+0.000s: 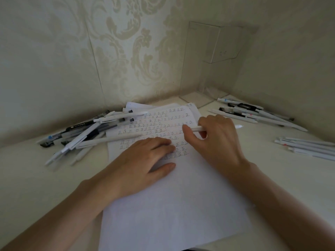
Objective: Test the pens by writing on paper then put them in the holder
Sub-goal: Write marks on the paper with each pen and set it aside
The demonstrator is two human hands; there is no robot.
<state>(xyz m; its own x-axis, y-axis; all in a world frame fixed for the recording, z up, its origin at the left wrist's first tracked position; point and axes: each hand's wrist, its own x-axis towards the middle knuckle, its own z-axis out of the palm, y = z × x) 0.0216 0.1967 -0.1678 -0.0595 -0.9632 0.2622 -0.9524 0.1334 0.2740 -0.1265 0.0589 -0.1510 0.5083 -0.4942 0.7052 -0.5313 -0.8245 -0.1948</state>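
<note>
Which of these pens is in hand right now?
The white pen gripped by the right hand, crosswise over the written paper. The others lie loose in the left pile, far right group and near right group.

white pen [197, 128] level above marked paper [163, 196]

Matt white paper [181, 196] lies on a smooth pale counter [36, 169]; the pens [87, 131] look plastic, the holder [213, 57] clear and glossy.
</note>
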